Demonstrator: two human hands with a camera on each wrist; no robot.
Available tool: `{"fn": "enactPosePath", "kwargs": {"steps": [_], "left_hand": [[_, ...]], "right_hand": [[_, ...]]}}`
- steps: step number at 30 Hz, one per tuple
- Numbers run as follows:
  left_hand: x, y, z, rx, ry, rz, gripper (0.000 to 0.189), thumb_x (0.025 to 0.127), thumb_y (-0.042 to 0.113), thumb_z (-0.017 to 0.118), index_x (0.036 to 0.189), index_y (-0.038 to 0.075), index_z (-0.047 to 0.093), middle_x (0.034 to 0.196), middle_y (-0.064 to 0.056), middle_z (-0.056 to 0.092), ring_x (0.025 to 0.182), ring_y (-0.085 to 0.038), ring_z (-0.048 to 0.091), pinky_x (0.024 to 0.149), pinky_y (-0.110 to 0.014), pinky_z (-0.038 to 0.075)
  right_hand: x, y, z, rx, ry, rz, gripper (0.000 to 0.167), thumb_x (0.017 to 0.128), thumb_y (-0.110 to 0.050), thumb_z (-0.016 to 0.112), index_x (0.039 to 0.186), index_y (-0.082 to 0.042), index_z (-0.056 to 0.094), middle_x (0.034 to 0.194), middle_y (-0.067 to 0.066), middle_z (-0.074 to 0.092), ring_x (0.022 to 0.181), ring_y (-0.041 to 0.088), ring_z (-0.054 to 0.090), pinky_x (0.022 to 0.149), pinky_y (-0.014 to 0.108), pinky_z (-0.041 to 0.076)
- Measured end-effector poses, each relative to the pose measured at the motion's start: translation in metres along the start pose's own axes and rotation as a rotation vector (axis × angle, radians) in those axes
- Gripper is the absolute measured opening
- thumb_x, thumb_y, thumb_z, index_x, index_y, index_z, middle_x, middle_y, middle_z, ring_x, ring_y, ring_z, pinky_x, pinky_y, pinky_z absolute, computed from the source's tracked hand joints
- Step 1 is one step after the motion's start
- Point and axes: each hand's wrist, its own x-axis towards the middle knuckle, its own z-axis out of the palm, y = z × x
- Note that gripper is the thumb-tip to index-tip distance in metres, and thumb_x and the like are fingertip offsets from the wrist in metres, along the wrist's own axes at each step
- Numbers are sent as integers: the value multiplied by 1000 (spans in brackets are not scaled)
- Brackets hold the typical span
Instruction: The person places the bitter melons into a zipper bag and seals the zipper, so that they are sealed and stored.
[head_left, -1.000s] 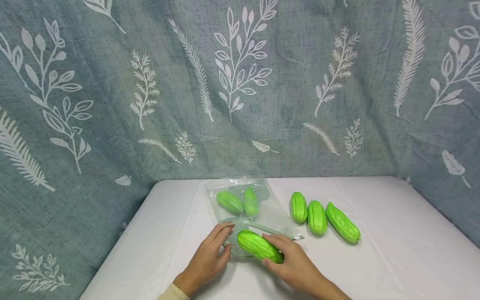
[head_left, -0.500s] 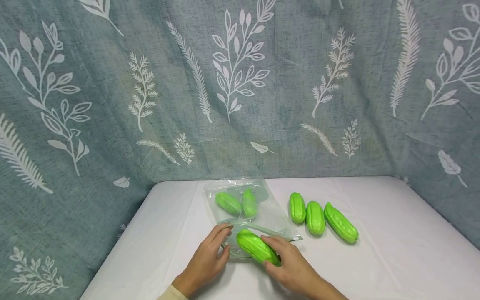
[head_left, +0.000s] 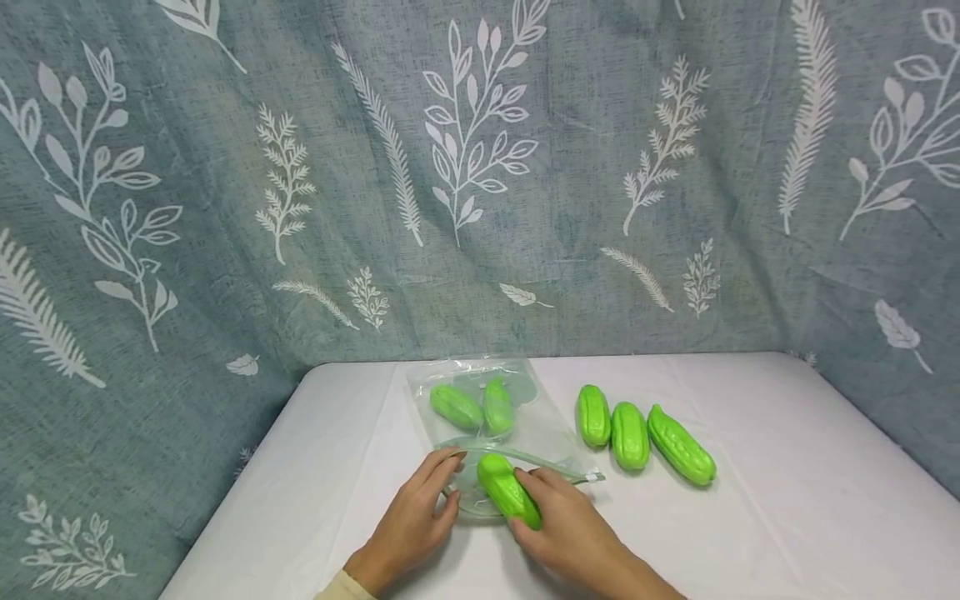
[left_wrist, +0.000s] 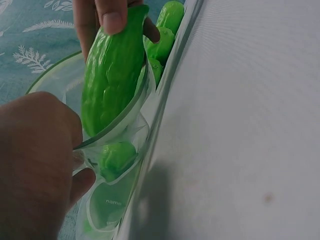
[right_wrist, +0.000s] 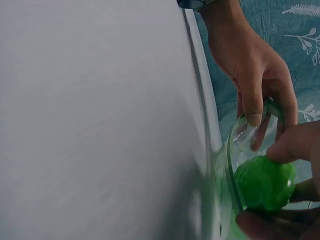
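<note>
A clear zip bag [head_left: 551,429] lies on the table with its mouth toward me, two green bitter melons [head_left: 456,407] inside. At the mouth's left end, my left hand [head_left: 422,508] pinches the rim; in the right wrist view its thumb and fingers straddle the bag's edge [right_wrist: 231,172]. My right hand [head_left: 566,525] grips a ridged, bright green bitter melon [head_left: 504,490] by its near end. The left wrist view shows this bitter melon [left_wrist: 111,82] with its far end within the open mouth, the zip rim crossing in front of it.
Three more bitter melons [head_left: 630,436] lie side by side on the white tablecloth [head_left: 795,467], right of the bag. Behind the table hangs a blue-green curtain [head_left: 570,292] with white leaf prints.
My right hand has shifted slightly left, turning the bitter melon so it points more away from me, its tip farther into the mouth. The left hand stays at the rim.
</note>
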Motion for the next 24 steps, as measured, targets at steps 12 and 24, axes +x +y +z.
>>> {"fn": "enactPosePath", "kwargs": {"steps": [12, 24], "left_hand": [[0, -1, 1, -15, 16, 18, 57, 78, -7, 75, 132, 0, 58, 137, -1, 53, 108, -13, 64, 92, -22, 53], [0, 0, 0, -17, -1, 17, 54, 81, -4, 73, 133, 0, 57, 138, -3, 52, 111, -13, 62, 94, -21, 52]], "right_hand": [[19, -16, 8, -161, 17, -88, 50, 80, -26, 79, 119, 4, 66, 106, 16, 68, 90, 31, 69, 76, 43, 60], [23, -4, 23, -57, 31, -19, 49, 81, -26, 80, 121, 0, 67, 110, 15, 68, 92, 25, 66, 76, 41, 58]]}}
